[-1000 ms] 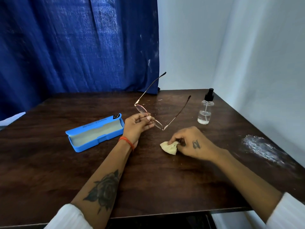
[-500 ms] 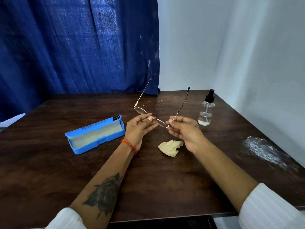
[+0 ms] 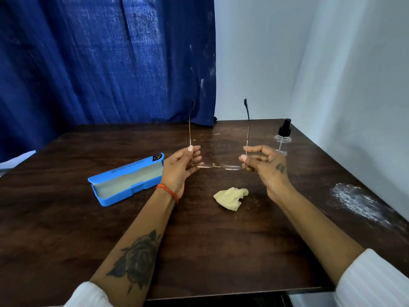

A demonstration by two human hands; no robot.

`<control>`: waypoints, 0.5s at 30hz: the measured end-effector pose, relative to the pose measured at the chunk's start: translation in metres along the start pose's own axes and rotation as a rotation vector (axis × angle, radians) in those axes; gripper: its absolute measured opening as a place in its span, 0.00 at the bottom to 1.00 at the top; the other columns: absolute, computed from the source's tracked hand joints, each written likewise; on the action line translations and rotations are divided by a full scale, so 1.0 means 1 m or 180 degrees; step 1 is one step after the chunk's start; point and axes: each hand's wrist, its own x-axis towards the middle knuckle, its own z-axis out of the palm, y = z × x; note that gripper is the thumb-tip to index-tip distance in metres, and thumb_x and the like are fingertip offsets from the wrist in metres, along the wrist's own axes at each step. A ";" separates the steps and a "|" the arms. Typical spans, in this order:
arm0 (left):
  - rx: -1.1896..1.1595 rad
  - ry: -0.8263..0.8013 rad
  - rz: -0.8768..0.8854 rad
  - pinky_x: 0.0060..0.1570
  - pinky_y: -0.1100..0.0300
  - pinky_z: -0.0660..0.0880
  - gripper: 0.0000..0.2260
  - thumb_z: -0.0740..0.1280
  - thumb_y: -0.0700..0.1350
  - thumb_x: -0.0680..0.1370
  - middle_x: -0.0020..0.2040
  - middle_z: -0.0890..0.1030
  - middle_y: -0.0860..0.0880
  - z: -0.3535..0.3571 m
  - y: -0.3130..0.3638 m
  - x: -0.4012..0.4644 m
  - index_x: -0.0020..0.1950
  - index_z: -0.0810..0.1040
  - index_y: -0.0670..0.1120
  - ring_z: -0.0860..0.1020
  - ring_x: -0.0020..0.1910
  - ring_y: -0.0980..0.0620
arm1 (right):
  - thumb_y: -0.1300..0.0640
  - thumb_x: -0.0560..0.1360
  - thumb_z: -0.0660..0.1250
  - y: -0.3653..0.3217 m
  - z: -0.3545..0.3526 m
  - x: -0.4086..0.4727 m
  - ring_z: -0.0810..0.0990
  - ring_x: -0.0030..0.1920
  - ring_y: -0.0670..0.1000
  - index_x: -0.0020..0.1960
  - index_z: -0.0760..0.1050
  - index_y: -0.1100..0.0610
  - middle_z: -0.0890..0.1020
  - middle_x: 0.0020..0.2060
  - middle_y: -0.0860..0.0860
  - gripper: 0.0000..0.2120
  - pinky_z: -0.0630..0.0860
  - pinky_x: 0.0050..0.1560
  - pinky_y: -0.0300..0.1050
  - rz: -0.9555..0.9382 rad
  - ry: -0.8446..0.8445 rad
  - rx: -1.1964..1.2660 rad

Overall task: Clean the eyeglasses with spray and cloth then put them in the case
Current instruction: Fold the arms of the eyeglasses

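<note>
Thin gold-rimmed eyeglasses hang above the table between both hands, lenses level and both temples pointing up and away. My left hand pinches the left temple near its hinge. My right hand pinches the right temple near its hinge. A crumpled yellow cloth lies on the table below the glasses, touched by neither hand. The blue case lies open at the left, nothing inside it. A clear spray bottle with a black cap stands upright behind my right hand.
The dark wooden table carries a white powdery smear near its right edge. A blue curtain hangs behind, with pale walls at the back and right. Something white pokes in at the far left.
My right hand let go of the cloth and took the right temple. The glasses turned from a slant to level, temples upright, and the hands moved apart.
</note>
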 end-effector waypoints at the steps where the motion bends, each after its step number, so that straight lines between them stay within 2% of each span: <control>1: 0.0070 -0.0010 0.0055 0.44 0.63 0.80 0.08 0.62 0.45 0.78 0.46 0.81 0.48 -0.001 -0.001 0.000 0.50 0.80 0.45 0.79 0.47 0.54 | 0.68 0.69 0.71 0.001 -0.002 0.001 0.80 0.31 0.42 0.47 0.79 0.57 0.83 0.38 0.53 0.09 0.77 0.33 0.32 -0.0177 -0.0066 -0.0177; 4: 0.0167 -0.0121 0.0172 0.46 0.63 0.80 0.07 0.65 0.44 0.76 0.44 0.81 0.49 -0.002 -0.002 0.000 0.50 0.81 0.44 0.79 0.46 0.55 | 0.68 0.68 0.72 0.002 -0.009 0.003 0.82 0.36 0.38 0.50 0.80 0.58 0.83 0.43 0.49 0.12 0.77 0.37 0.29 -0.0737 -0.0193 -0.0835; 7: 0.0234 -0.0306 0.0242 0.48 0.61 0.79 0.08 0.66 0.44 0.75 0.46 0.82 0.51 -0.004 -0.002 0.000 0.51 0.81 0.45 0.80 0.46 0.56 | 0.67 0.67 0.73 0.004 -0.015 0.005 0.81 0.39 0.37 0.49 0.80 0.56 0.82 0.41 0.45 0.13 0.76 0.43 0.27 -0.1316 -0.0366 -0.1564; 11: 0.0694 -0.0567 0.0402 0.46 0.66 0.78 0.06 0.67 0.44 0.74 0.42 0.85 0.56 -0.008 0.001 0.000 0.47 0.83 0.51 0.82 0.44 0.57 | 0.69 0.66 0.73 0.009 -0.025 0.008 0.79 0.35 0.44 0.46 0.82 0.59 0.85 0.37 0.52 0.10 0.72 0.38 0.30 -0.1988 -0.0709 -0.2487; 15: 0.1347 -0.0931 0.0546 0.46 0.69 0.76 0.06 0.70 0.42 0.72 0.42 0.85 0.58 -0.009 0.007 -0.001 0.44 0.84 0.52 0.81 0.47 0.60 | 0.69 0.66 0.73 0.009 -0.034 0.012 0.76 0.33 0.43 0.45 0.83 0.59 0.86 0.36 0.54 0.10 0.68 0.38 0.28 -0.2016 -0.0869 -0.2663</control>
